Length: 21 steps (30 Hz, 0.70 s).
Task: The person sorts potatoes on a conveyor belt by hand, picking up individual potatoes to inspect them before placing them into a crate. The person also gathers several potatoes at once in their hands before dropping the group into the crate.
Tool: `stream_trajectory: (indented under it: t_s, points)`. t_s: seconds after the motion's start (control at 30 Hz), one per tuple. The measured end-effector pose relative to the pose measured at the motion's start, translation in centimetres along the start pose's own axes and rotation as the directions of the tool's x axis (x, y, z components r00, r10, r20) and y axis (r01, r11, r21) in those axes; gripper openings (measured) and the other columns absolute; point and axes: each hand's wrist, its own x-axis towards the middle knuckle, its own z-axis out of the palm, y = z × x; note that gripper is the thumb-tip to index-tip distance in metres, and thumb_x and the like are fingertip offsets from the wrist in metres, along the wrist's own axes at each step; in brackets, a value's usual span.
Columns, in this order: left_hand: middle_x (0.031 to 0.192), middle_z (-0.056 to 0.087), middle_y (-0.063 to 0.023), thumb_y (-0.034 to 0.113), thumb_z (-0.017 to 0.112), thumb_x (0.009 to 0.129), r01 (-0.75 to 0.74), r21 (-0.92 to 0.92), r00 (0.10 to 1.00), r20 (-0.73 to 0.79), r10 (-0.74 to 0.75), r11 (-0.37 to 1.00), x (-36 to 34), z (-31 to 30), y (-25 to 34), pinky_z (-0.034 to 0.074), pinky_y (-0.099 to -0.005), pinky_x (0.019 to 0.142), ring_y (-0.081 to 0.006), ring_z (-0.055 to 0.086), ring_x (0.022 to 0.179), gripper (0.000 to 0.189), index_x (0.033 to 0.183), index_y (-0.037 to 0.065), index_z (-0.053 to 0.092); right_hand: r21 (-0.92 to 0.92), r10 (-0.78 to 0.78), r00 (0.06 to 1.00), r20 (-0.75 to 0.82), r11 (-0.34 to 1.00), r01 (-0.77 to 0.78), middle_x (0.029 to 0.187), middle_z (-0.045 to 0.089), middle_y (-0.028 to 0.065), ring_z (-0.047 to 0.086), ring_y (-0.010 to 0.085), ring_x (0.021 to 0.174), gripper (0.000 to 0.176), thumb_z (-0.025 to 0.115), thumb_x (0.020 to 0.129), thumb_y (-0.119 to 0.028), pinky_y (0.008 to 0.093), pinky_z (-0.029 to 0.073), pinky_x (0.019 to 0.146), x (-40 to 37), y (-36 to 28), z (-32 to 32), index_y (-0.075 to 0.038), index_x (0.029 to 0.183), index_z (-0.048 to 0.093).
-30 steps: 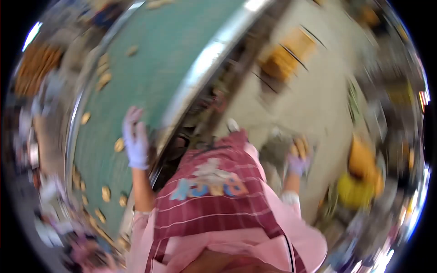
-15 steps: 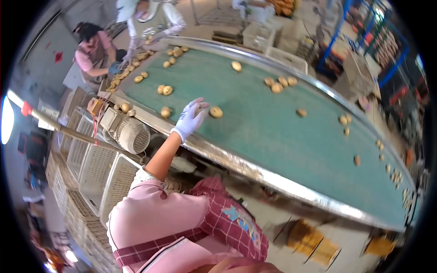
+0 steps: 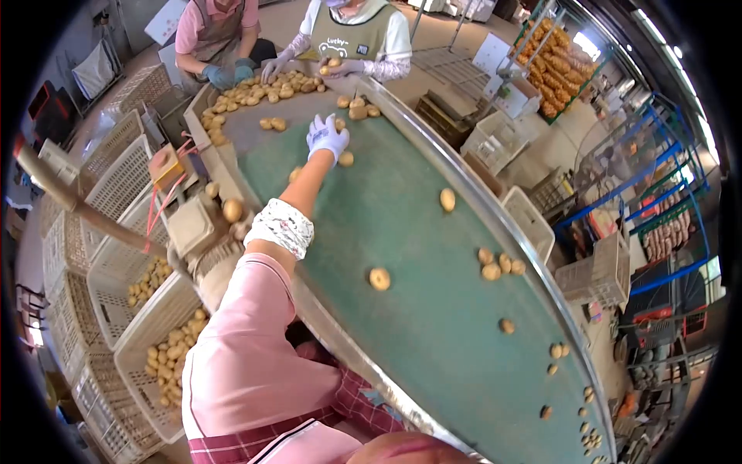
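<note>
My left hand, in a white glove, reaches over the green conveyor belt with its fingers apart. A potato shows right at the fingertips, between the index finger and thumb. Close below the hand lies another potato, and one more is partly covered by my forearm. Farther up the belt, two potatoes lie side by side, with a small group to the right of the hand. A single potato rests mid-belt. My right hand is out of view.
Two co-workers stand at the belt's far end by a potato pile; one holds potatoes. A metal rail edges the belt. Plastic crates, some with potatoes inside, stand to the left beside a motor. A pole crosses there.
The view has turned and moved nearer the far end. My left hand has reached farther up the belt, toward the potatoes there. A co-worker now has potatoes raised in one hand.
</note>
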Motion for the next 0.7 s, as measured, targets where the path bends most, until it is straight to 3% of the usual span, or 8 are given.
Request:
stream_trajectory:
  t_s: [0.07, 0.13, 0.3, 0.4, 0.47, 0.53, 0.6, 0.7]
  points:
    - [0.154, 0.034, -0.0175, 0.039, 0.058, 0.086, -0.01, 0.049, 0.999, 0.036, 0.008, 0.999, 3.3, 2.1, -0.6, 0.029, -0.0456, 0.115, -0.0342, 0.032, 0.142, 0.057, 0.139, 0.017, 0.052, 0.118, -0.153, 0.986, 0.068, 0.983, 0.144, 0.145, 0.047, 0.0173, 0.047, 0.03, 0.133, 0.034, 0.046, 0.102, -0.019, 0.0407, 0.043, 0.106, 1.2, -3.8, 6.7, 0.002, 0.125, 0.059]
    - [0.149, 0.039, -0.0185, 0.037, 0.059, 0.086, -0.044, 0.006, 0.996, 0.078, 0.044, 0.999, 6.5, 4.4, -1.5, 0.03, -0.0456, 0.115, -0.035, 0.033, 0.141, 0.055, 0.136, 0.016, 0.054, 0.409, -0.144, 0.949, 0.281, 0.912, 0.017, 0.15, 0.041, 0.0181, 0.036, 0.0326, 0.14, 0.04, 0.046, 0.102, -0.025, 0.0448, 0.039, 0.107, -0.4, -18.2, 7.3, 0.002, 0.13, 0.056]
    - [0.126, 0.057, -0.0225, 0.03, 0.059, 0.089, -0.277, 0.166, 0.923, 0.318, 0.215, 0.946, 7.3, 6.3, 0.2, 0.05, -0.0458, 0.096, -0.0383, 0.061, 0.111, 0.037, 0.123, 0.013, 0.058, 0.615, -0.421, 0.689, 0.59, 0.787, -0.045, 0.151, 0.04, 0.0196, 0.041, 0.0335, 0.136, 0.041, 0.049, 0.099, -0.02, 0.0423, 0.033, 0.112, -2.1, -34.6, 18.9, 0.003, 0.132, 0.054]
    - [0.115, 0.064, -0.0206, 0.043, 0.054, 0.095, -0.36, 0.095, 0.901, 0.295, 0.319, 0.928, 5.7, 5.8, 0.5, 0.05, -0.0457, 0.093, -0.036, 0.063, 0.107, 0.037, 0.113, 0.012, 0.061, 0.575, -0.606, 0.575, 0.549, 0.774, 0.266, 0.148, 0.041, 0.0245, 0.046, 0.0382, 0.132, 0.043, 0.057, 0.093, -0.015, 0.044, 0.035, 0.111, -5.5, -39.2, 26.9, 0.003, 0.132, 0.053]
    - [0.1, 0.067, -0.0182, 0.05, 0.053, 0.095, -0.247, -0.011, 0.909, 0.345, 0.236, 0.969, 6.4, 5.0, 0.2, 0.051, -0.0433, 0.085, -0.0326, 0.066, 0.094, 0.043, 0.098, 0.009, 0.064, 0.636, -0.831, 0.401, 0.384, 0.553, 0.537, 0.144, 0.043, 0.0286, 0.048, 0.0431, 0.129, 0.047, 0.06, 0.088, -0.012, 0.0462, 0.037, 0.109, -8.5, -42.4, 29.8, 0.001, 0.132, 0.054]
    - [0.084, 0.068, -0.015, 0.057, 0.052, 0.095, -0.137, -0.123, 0.884, 0.432, 0.177, 0.983, 6.6, 3.5, 1.4, 0.052, -0.0402, 0.077, -0.028, 0.066, 0.081, 0.053, 0.084, 0.008, 0.066, 0.755, -0.861, 0.348, 0.372, 0.499, 0.426, 0.142, 0.046, 0.0292, 0.047, 0.0448, 0.128, 0.049, 0.063, 0.084, -0.012, 0.0472, 0.039, 0.108, -12.0, -47.8, 25.1, -0.001, 0.132, 0.055]
    - [0.07, 0.066, -0.011, 0.063, 0.05, 0.094, 0.014, -0.224, 0.812, 0.571, 0.119, 0.975, 5.0, 1.2, 3.2, 0.051, -0.0362, 0.069, -0.0222, 0.064, 0.067, 0.063, 0.071, 0.007, 0.066, 0.851, -0.91, 0.126, 0.396, 0.415, 0.322, 0.141, 0.047, 0.0278, 0.048, 0.0438, 0.128, 0.049, 0.065, 0.082, -0.01, 0.0464, 0.041, 0.106, -13.0, -48.8, 21.7, -0.003, 0.131, 0.057]
    - [0.062, 0.06, -0.0046, 0.067, 0.05, 0.093, -0.111, -0.392, 0.707, 0.614, 0.35, 0.913, -0.9, -3.0, 8.1, 0.048, -0.0323, 0.061, -0.0159, 0.057, 0.057, 0.068, 0.066, 0.006, 0.064, 0.905, -0.887, 0.179, 0.426, 0.419, -0.08, 0.142, 0.049, 0.0206, 0.051, 0.0363, 0.128, 0.047, 0.062, 0.086, -0.004, 0.0448, 0.044, 0.104, -14.9, -47.7, 18.3, -0.006, 0.133, 0.056]
